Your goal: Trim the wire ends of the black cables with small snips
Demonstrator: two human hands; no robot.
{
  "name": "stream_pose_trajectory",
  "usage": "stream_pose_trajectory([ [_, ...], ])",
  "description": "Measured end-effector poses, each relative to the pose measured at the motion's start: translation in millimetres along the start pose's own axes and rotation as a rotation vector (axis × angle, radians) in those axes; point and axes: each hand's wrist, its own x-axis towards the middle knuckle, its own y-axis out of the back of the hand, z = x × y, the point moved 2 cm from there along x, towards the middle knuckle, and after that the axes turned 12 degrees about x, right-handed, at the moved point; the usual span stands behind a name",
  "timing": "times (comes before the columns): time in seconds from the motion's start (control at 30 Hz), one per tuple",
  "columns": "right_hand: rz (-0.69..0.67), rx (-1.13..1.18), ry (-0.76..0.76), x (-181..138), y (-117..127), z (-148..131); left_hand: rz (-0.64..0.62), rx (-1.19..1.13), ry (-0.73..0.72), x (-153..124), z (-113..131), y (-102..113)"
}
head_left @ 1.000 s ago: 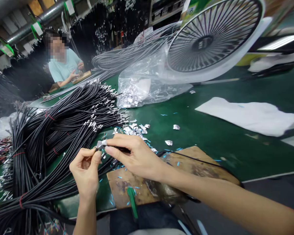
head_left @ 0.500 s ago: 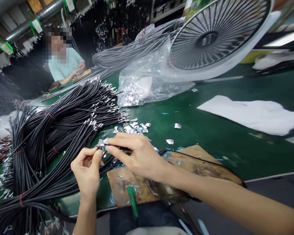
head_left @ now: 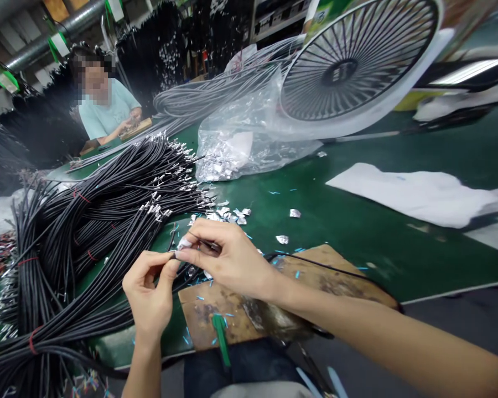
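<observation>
My right hand (head_left: pixel 228 257) pinches a piece of silver foil (head_left: pixel 185 243) at the tip of a black cable (head_left: pixel 211 244), which runs back through its fingers. My left hand (head_left: pixel 151 282) meets it there, thumb and forefinger closed on the cable's end; the exact spot is partly covered by the fingers. Both hands are held just above the near edge of the table. Beyond them lies a scatter of loose foil pieces (head_left: pixel 234 215). To their left rests a large heap of black cables (head_left: pixel 108 215) with silver-wrapped ends, tied with red bands.
A wooden board (head_left: pixel 219 315) with a green-handled tool (head_left: pixel 221 340) and blue scraps lies below my hands. Past the foil are a clear plastic bag (head_left: pixel 257 127), a fan (head_left: pixel 357 66) and white paper (head_left: pixel 410 193). A co-worker (head_left: pixel 108 108) sits across the green table.
The foil, flat and sticking out between both hands before, is now bunched under my right fingers. My right thumb and forefinger have curled closer round it. The view has shifted slightly.
</observation>
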Motion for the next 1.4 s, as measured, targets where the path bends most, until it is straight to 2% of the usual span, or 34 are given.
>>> stream_pose_trajectory([
  [0.13, -0.023, 0.032, 0.085, 0, 0, -1, -0.108, 0.048, 0.011, 0, -1, -2],
  [0.33, -0.192, 0.17, 0.067, 4, -1, 2, -0.36, -0.072, 0.18, 3, -2, 4],
  [0.43, -0.243, 0.087, 0.131, 5, 2, 3, -0.439, -0.038, 0.14, 3, -3, 8],
  [0.5, -0.274, -0.018, 0.26, 4, 5, 3, -0.466, 0.042, 0.101, 4, -5, 10],
  [0.63, -0.275, -0.377, 0.653, -2, 11, -3, -0.513, 0.11, 0.074, 7, -5, 6],
  [0.7, -0.207, -0.512, 0.831, -6, 15, -8, -0.502, 0.113, 0.112, 8, -4, 1],
  [0.77, -0.081, -0.547, 0.909, -9, 19, -12, -0.434, 0.098, 0.2, 8, -3, -2],
  [0.8, -0.006, -0.556, 0.875, -9, 21, -13, -0.377, 0.069, 0.248, 7, -4, -2],
  [0.87, 0.119, -0.588, 0.691, -6, 23, -12, -0.255, -0.022, 0.315, 6, -5, -2],
  [0.93, 0.154, -0.578, 0.47, -3, 21, -6, -0.16, -0.086, 0.324, 4, -6, -1],
  [1.03, 0.061, -0.399, 0.283, 0, 12, 1, -0.071, -0.082, 0.26, 3, -7, 1],
  [1.17, -0.056, -0.222, 0.163, 1, 2, 3, -0.047, -0.049, 0.182, 3, -5, 3],
  [1.3, -0.097, -0.112, -0.016, 2, 0, 2, 0.019, -0.064, 0.068, 1, -3, 5],
  [1.4, -0.098, -0.043, -0.074, 2, 1, 1, 0.085, -0.054, 0.002, 0, -5, 5],
])
